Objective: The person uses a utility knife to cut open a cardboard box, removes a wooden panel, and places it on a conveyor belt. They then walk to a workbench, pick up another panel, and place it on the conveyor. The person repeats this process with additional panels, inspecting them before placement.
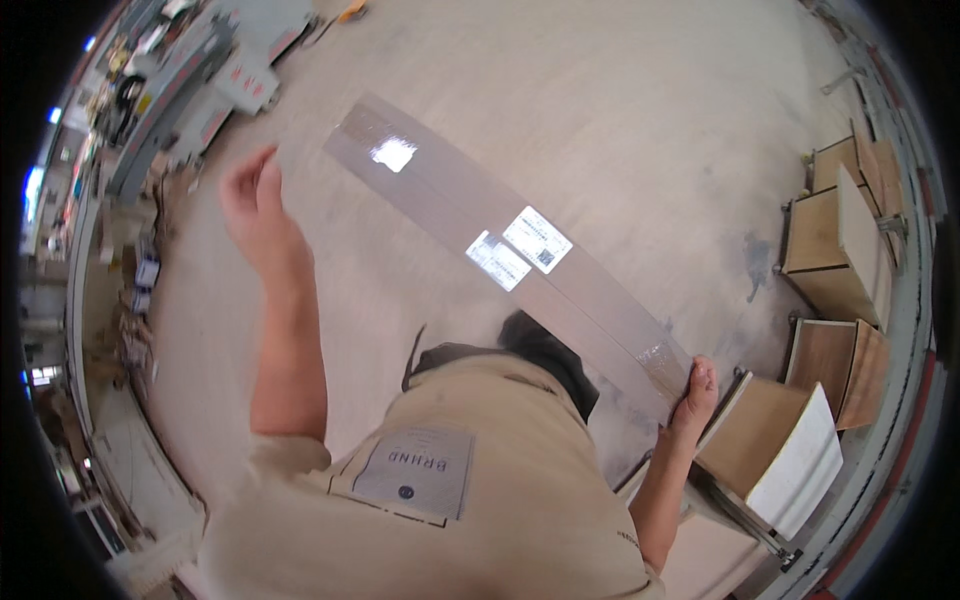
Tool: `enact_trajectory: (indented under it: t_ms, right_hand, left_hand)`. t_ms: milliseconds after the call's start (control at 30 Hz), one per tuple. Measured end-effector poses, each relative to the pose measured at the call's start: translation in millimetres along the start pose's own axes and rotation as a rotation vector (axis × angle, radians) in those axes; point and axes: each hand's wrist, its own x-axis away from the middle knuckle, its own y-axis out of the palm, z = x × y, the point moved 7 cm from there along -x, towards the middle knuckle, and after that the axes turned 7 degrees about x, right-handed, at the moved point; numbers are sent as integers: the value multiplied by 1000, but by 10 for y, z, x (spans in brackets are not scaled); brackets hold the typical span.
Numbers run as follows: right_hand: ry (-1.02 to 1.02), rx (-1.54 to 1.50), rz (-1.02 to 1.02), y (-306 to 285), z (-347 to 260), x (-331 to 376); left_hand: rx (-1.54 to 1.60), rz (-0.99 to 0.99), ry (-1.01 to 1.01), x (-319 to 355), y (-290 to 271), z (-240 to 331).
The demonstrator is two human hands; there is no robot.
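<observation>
The right hand (695,395) grips the near end of a long, flat, brown cardboard carton in glossy clear film (560,295), probably because that narrow end suits one hand. The carton slants above the beige-grey floor (640,110), white paper labels (538,240) facing up. The blurred left hand (255,195), half-curled, empty, hangs apart from it

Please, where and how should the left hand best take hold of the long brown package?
The long brown package is probably best gripped across its far left end, coming from the left: the left hand is on that side, the right hand holds the opposite end, and the shape is long and narrow.
</observation>
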Motion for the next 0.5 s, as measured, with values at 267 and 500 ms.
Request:
enact_trajectory:
  t_ms: [267, 500]
  right_hand:
    - [-168, -34, 89, 380, -1268, -2182]
    - [-222, -148, 112, 777, -1648, -4368]
  left_hand:
    - [822, -582, -991, 812, 3651, -517]
    - [812, -495, -979, -18, 6042, -868]
